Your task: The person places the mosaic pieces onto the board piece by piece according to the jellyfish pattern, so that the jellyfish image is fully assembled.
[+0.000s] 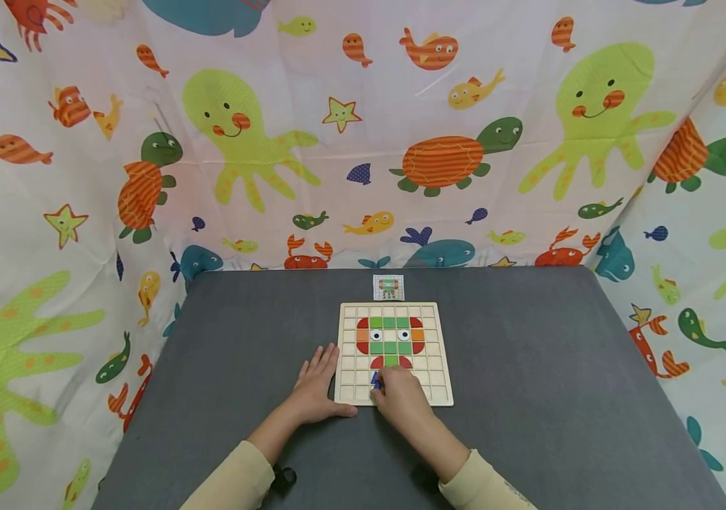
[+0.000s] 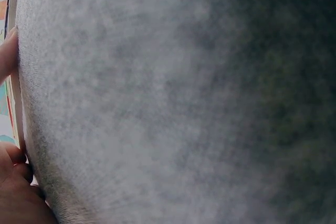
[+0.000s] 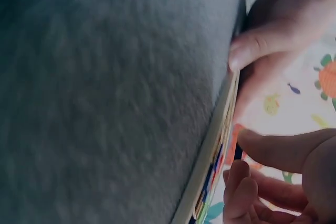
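A light wooden grid board (image 1: pixel 437 368) lies on the table with red, green and orange tiles and two eye tiles set out as a figure. My left hand (image 1: pixel 314 388) rests at the board's left edge, fingers straight and thumb spread by the near-left corner; its thumb (image 3: pixel 257 50) shows at the board's edge in the right wrist view. Over the lower squares my right hand (image 1: pixel 401 397) pinches a small blue tile (image 1: pixel 375 381) between thumb and fingers. That tile looks dark in the right wrist view, partly hidden by the fingertips.
A small picture card (image 1: pixel 389 287) of a similar figure lies just beyond the board's far edge. The board's side shows a layer of coloured pieces in the right wrist view. Behind the grey table (image 1: pixel 528 397) hangs a sea-animal curtain (image 1: pixel 363 198).
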`<state>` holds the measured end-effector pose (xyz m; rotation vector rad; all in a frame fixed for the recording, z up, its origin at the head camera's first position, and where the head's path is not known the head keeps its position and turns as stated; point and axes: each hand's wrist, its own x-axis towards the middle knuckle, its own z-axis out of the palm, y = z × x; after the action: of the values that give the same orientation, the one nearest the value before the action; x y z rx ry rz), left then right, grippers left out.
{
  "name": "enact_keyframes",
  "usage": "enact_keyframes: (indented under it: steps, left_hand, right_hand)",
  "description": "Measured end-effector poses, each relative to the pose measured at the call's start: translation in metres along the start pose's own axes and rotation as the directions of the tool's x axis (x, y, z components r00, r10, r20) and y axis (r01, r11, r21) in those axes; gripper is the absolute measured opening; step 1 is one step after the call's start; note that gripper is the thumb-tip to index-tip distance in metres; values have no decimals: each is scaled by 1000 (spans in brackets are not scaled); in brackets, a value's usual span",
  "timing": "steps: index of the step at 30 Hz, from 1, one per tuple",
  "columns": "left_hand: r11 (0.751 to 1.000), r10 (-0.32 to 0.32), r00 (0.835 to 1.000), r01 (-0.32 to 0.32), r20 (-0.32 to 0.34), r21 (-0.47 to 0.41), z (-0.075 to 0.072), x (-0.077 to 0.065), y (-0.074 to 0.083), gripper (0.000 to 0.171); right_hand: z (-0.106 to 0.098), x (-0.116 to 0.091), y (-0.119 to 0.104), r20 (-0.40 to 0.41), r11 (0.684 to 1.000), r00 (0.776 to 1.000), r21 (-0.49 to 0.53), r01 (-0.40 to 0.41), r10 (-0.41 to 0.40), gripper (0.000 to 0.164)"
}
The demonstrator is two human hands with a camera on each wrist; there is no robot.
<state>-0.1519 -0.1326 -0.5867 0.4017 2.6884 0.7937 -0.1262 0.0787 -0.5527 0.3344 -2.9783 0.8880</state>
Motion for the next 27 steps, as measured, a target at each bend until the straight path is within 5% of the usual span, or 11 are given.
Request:
enact_keyframes:
  steps: [27]
  left_hand:
    - [1000,-15,1000,15,6,5,2,2,-2,129]
  right_hand:
    - [4,-2,-10,32,992,999,-123,-11,15,15]
